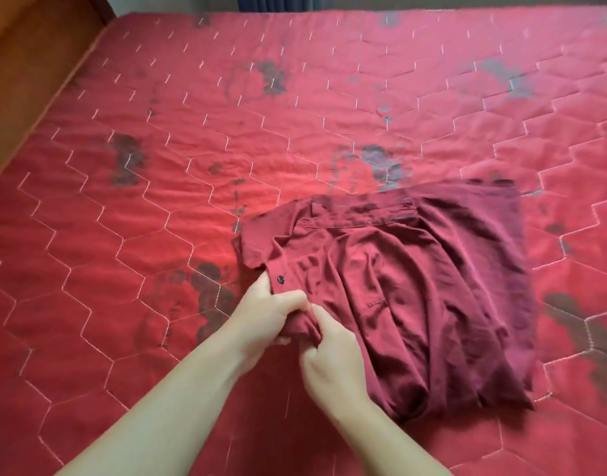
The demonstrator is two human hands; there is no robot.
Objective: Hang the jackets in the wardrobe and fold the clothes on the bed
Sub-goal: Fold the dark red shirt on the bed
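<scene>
A dark red button-up shirt (398, 286) lay on the bed, right of centre in the lower half of the frame, folded into a rough, creased rectangle. Its collar edge ran along the upper side of the bundle, and a placket with a dark button (280, 279) sat at the bundle's left edge. The cloth was wrinkled, with folds running from the middle down to the lower right corner.

Both hands met at the shirt's lower left edge. The left hand (271, 317) had its fingers curled round the fabric just below the button, gripping the placket edge. The right hand (329, 352) sat just beside it, touching it, with thumb and fingers pinching a bunch of the same cloth. Both bare forearms reached in from the bottom of the frame.

Under the shirt, the red quilted bedcover (157, 201) filled most of the frame, stitched in pale hexagon lines and marked with dark grey floral blotches. A brown wooden bed frame (30, 63) ran along the upper left corner. A strip of dark blue curtain (274, 1) showed at the top edge, above the bed.
</scene>
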